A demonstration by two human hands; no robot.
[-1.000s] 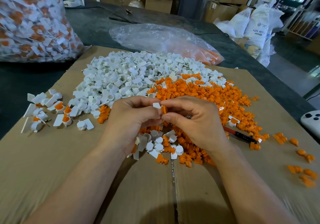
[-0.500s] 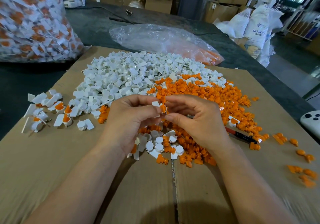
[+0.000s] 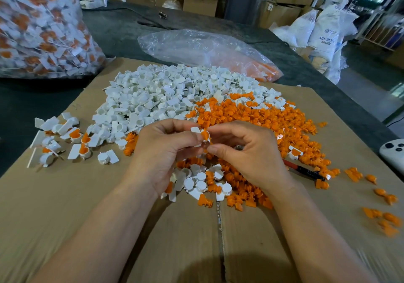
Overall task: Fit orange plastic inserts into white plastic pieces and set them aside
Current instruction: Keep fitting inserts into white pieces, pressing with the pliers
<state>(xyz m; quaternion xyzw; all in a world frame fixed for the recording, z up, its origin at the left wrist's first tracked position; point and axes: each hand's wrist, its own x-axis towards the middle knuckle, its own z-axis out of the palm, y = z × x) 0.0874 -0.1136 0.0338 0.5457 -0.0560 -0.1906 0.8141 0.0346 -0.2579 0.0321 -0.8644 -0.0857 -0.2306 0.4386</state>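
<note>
Between your hands, your left hand [image 3: 166,153] pinches the apparently light, rigid white piece [image 3: 195,129] by its flat tab while your right hand [image 3: 249,158] pinches the orange insert [image 3: 205,134] into its cup.

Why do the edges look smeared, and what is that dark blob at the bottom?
Head view: sharp in the middle, where the left hand and right hand pinch a white piece; blur smears the loose orange inserts near the right edge; the blob is a soft shadow on the cardboard, likely the wearer's head.
</note>
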